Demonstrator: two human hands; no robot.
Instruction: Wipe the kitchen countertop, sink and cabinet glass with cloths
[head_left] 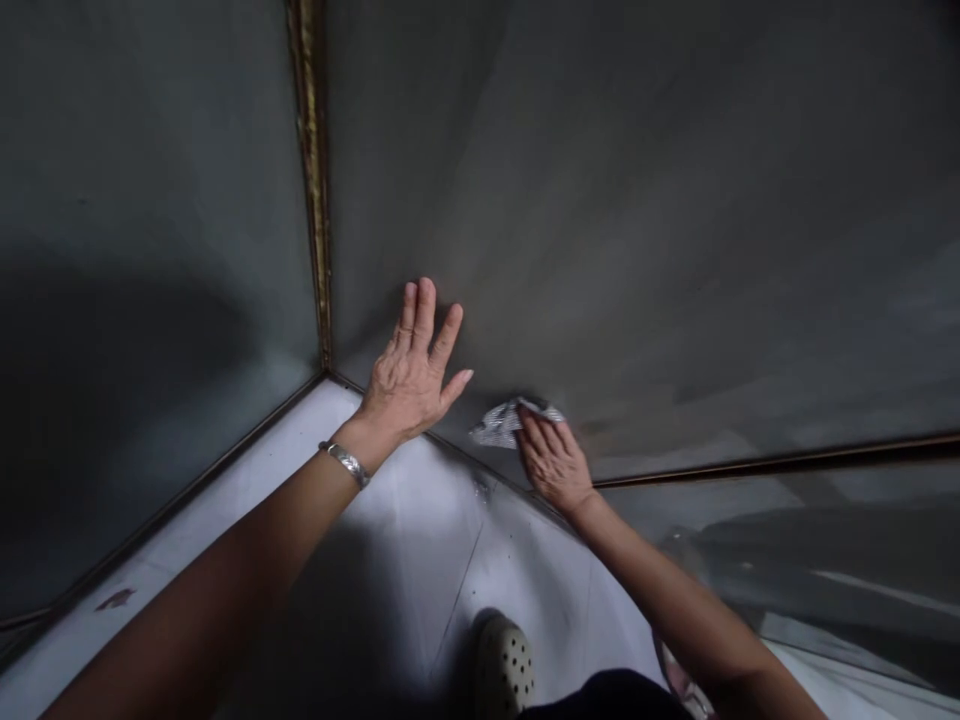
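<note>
My left hand (414, 370) lies flat with fingers spread against a dull grey metal wall panel (637, 220), low down near the corner. A silver bracelet (345, 463) circles that wrist. My right hand (553, 462) presses a small patterned cloth (504, 422) against the same panel, just above the floor line. The cloth sticks out to the left of my fingers.
A brass-coloured strip (313, 180) runs up the corner between this panel and another grey wall (142, 250) on the left. A pale floor (390, 540) lies below, with my perforated shoe (504, 665) on it. A horizontal seam (787, 462) crosses the wall at right.
</note>
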